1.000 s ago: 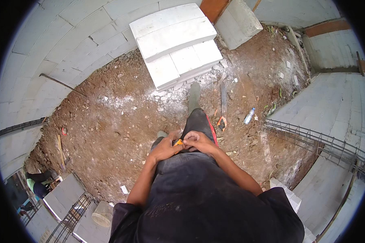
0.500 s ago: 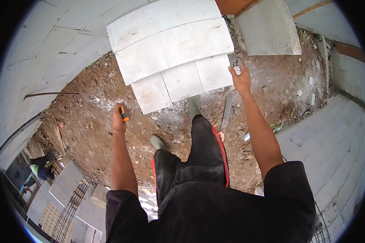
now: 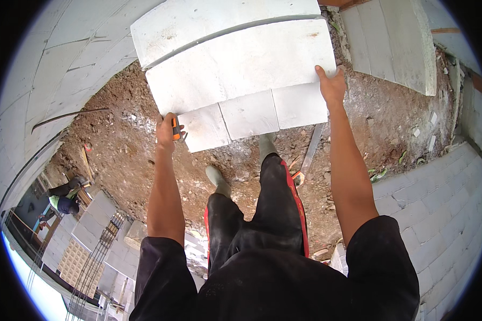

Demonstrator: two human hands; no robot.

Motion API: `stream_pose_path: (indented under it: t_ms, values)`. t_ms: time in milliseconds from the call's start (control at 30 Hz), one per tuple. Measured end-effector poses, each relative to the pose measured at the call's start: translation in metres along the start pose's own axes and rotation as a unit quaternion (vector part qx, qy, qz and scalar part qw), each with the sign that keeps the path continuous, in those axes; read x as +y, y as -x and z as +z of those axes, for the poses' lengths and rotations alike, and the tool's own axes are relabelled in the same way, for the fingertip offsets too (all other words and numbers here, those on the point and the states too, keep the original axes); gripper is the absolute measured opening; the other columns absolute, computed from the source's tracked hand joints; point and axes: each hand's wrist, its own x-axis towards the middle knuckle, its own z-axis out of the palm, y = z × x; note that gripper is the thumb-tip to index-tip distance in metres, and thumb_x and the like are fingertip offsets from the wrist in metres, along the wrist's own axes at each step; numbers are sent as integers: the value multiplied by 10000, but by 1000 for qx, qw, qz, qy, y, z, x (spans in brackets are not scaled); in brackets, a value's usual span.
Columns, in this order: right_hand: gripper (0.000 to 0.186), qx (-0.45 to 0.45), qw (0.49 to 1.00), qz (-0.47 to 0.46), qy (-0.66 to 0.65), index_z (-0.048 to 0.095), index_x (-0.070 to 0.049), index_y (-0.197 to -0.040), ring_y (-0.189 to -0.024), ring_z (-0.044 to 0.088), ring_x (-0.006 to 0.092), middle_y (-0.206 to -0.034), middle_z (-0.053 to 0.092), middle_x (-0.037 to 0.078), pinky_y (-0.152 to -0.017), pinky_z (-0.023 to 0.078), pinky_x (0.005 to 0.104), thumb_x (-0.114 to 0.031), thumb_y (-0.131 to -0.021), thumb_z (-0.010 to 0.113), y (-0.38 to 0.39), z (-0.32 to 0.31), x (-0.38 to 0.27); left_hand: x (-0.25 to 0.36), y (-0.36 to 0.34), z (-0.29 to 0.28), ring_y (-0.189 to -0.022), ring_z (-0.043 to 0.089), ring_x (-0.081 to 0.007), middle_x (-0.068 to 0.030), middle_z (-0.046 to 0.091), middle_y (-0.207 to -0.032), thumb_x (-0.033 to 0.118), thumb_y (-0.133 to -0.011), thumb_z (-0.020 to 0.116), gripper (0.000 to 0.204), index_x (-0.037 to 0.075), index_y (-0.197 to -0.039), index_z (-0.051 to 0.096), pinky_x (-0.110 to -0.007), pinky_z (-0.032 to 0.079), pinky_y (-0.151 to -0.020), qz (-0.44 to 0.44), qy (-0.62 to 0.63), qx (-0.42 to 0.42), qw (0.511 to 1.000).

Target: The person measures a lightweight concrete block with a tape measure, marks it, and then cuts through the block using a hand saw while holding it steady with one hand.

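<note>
Long white rectangular block (image 3: 238,64) lies across the front of the pile, on top of a row of three shorter white blocks: left one (image 3: 201,127), middle one (image 3: 249,115), right one (image 3: 300,106). Their near ends stick out past it. A second long white block (image 3: 225,24) lies just behind, with a narrow dark gap between the two. Right grip (image 3: 332,86) is clamped on the right end: thumb on the top face, fingers over the end, tips hidden. Left grip (image 3: 165,131) is clenched around an orange-and-black handheld tool (image 3: 175,128) at the near left corner; can't tell if those fingers also bear on the block. Both arms reach forward, roughly straight. Below the pile: two grey-green rubber boots (image 3: 218,181) on rubble-strewn brown soil (image 3: 126,166), plus a handsaw with a long grey blade (image 3: 311,150) and orange handle, lying right of the boots. Farther out: pale grey block wall (image 3: 80,48) on the left with a thin dark metal rod (image 3: 72,113) near it, pale grey slab (image 3: 393,45) upper right, another person (image 3: 64,202) bent over at lower left, near a dark rebar cage (image 3: 99,246).
</note>
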Motion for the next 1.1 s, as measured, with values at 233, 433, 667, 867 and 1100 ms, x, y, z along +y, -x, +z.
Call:
stream_pose_path:
  t_ms: [233,433,667,867,1100]
  values:
    - [715,-72,997,-12,-19,544,89,-1321,-1097,671,374,-1184,691,244,-988,514,425,-364,-837,813,49,-50,76,-72,77,-19,-648,669,-187,-72,612,-870,244,-901,596,335,49,-1170,551,-341,584,-535,-53,65,-111,990]
    - [422,-156,987,1,-37,624,-30,-1282,-1029,640,264,-1072,671,157,-906,502,405,-132,-890,742,238,31,-58,-93,116,-41,-755,653,-191,-110,616,-923,198,-840,760,590,-28,-1287,447,-327,538,-649,181,-169,42,968]
    - [246,-531,828,138,-113,699,-21,-1107,-755,627,85,-890,693,39,-639,520,259,-228,-975,717,334,135,-142,-16,81,-102,-795,623,-211,-116,614,-895,166,-745,872,736,-1,-1292,408,-355,523,-717,203,-164,-233,937]
    - [255,-542,833,79,-80,631,-56,-869,-683,591,71,-801,655,7,-571,460,232,-273,-941,743,342,153,-172,3,55,-142,-808,676,-333,-172,661,-870,348,-726,902,733,9,-1210,468,-417,523,-725,252,-168,-323,897]
    - [162,-475,863,108,-133,581,-129,-865,-686,551,61,-757,559,-27,-604,480,213,-180,-923,724,303,123,-154,-39,9,-159,-985,671,-409,-225,689,-966,371,-824,776,464,62,-1137,627,-487,510,-863,271,-329,-326,844]
